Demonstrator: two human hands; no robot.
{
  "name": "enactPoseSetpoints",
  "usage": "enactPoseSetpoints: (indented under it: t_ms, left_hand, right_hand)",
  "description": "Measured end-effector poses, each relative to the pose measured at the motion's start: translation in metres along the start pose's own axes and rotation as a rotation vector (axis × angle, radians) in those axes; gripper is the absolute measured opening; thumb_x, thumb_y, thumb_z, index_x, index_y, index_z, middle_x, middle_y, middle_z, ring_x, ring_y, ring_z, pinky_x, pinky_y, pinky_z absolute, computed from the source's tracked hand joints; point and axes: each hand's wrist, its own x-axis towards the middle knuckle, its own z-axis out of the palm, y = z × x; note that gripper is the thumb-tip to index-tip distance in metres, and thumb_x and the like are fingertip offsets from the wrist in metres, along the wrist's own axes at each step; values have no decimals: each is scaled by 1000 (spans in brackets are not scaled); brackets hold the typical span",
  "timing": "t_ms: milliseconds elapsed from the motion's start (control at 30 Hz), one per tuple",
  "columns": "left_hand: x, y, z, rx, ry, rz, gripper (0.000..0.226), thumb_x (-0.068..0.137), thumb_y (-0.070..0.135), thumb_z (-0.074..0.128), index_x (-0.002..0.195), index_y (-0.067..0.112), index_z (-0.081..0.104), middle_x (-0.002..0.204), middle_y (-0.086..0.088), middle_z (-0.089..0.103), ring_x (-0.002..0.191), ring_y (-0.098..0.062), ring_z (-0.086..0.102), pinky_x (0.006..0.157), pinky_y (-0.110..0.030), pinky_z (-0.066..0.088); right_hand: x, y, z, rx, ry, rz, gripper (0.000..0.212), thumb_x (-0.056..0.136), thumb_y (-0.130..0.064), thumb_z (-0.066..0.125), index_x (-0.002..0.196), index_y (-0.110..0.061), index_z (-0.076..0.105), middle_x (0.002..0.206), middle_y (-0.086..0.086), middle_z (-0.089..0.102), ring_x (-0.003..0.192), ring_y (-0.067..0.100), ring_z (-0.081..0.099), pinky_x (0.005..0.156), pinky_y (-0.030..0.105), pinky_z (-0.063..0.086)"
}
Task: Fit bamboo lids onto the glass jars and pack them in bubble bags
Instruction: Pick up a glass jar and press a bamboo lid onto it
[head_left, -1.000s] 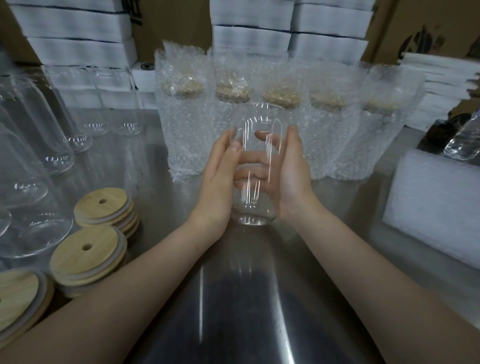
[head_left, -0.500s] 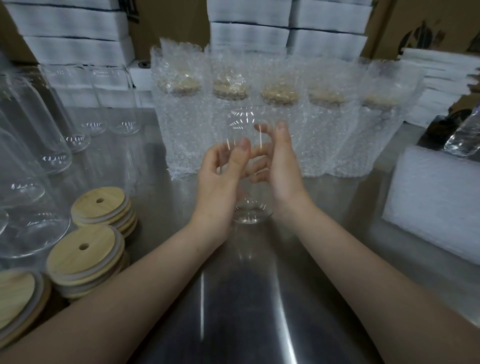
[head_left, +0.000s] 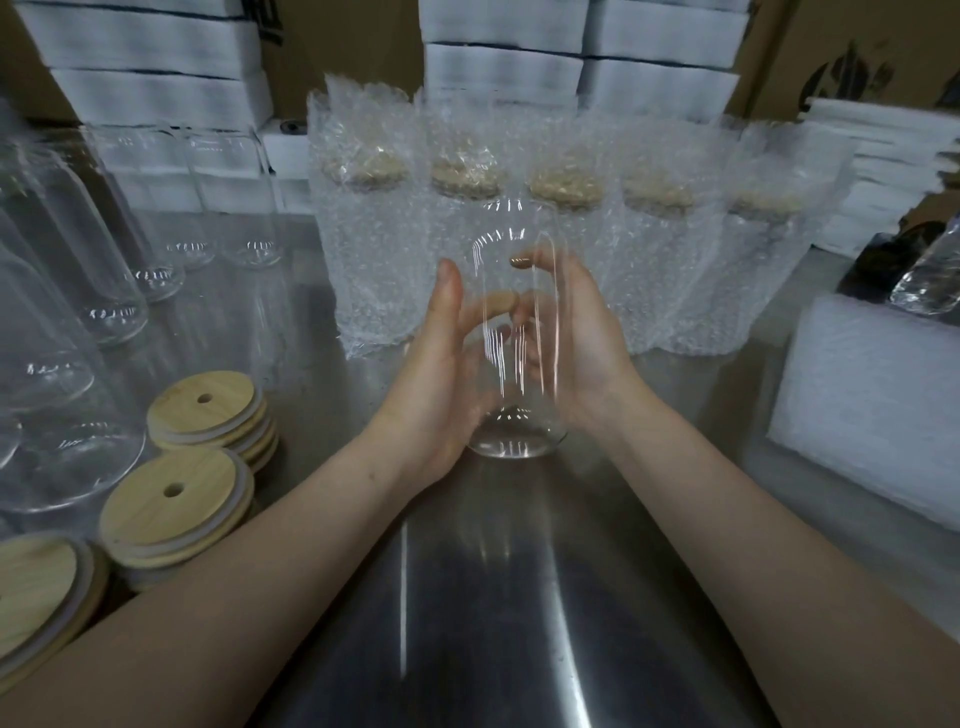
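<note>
Two hands on one glass jar (head_left: 514, 374) here: the left hand (head_left: 441, 374) and right hand (head_left: 582, 348) cup it from either side, fingers curled round the far wall, so it stands upright over the middle of the counter (head_left: 493, 597), no lid on yet. Can't tell if its base touches the steel or hangs just above it. My guess is the two-sided hold is for turning it to check the glass before capping. The bamboo lids (head_left: 208, 410) sit stacked close by on the left, and the bagged jars (head_left: 561, 249) line up just behind. Compared with half a second ago, the left fingers have wrapped further round, and the right fingertips now bend over instead of pointing up.
</note>
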Motion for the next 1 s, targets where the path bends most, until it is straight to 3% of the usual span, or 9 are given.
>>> enactPoseSetpoints:
  t_ms: [200,267,333,433,533,700,800,867,1000]
  left_hand:
    - [2,-5,3,-96,43,6,79,73,71,39,122,14,61,121,-10,68,115,-27,63,104,-55,45]
    - [3,-5,5,-96,97,80,71,84,64,38,128,12,58,119,-19,61,111,-36,57,107,-57,39]
    - [3,-5,4,-26,192,171,55,98,51,36,134,12,51,122,-22,62,107,-39,62,97,-54,48]
    - [3,-5,0,53,278,279,37,104,35,38,123,12,60,110,-8,71,97,-22,71,83,-37,59]
    - [0,-6,3,95,246,268,31,102,39,41,115,21,62,101,7,69,89,-5,69,74,-23,58]
    - [-7,-11,8,296,107,282,85,67,51,65,141,25,32,133,7,51,100,10,63,75,-9,52]
    - [-5,-7,6,251,138,261,75,69,36,84,129,25,39,134,-2,56,104,-9,68,89,-33,57]
    - [-4,-6,4,242,156,226,60,69,36,75,122,28,46,130,-1,62,106,-17,69,93,-44,55]
    - [-1,-7,-1,156,102,180,58,74,34,73,127,18,55,127,-5,65,109,-23,68,89,-45,57]
  right_hand:
    - [-2,2,4,114,-29,95,42,103,-49,34,108,-15,59,66,6,59,54,19,59,49,25,51]
    - [-2,3,6,117,-66,168,57,102,-55,29,123,-10,57,85,14,66,67,27,64,57,32,54]
    - [-2,4,6,104,-82,195,68,100,-61,22,128,-9,56,81,11,70,70,29,67,65,38,55]
    - [-2,5,7,113,-55,157,69,100,-61,19,122,-8,57,60,2,67,52,19,64,55,33,54]
    - [0,9,10,-122,110,-80,53,102,-55,21,111,-20,59,77,9,72,57,20,66,56,33,56]
    - [-7,13,16,-305,259,-266,57,77,-74,28,106,-34,56,89,-3,69,88,22,71,88,47,54]
    - [-8,11,17,-331,250,-268,68,75,-76,28,118,-31,55,101,-2,67,104,21,66,97,49,50]
    - [-7,8,16,-300,208,-218,61,85,-68,26,119,-26,55,102,2,64,99,17,66,91,42,52]
    - [-6,3,13,-247,169,-130,50,103,-54,21,113,-20,57,97,26,62,66,12,61,51,20,47]
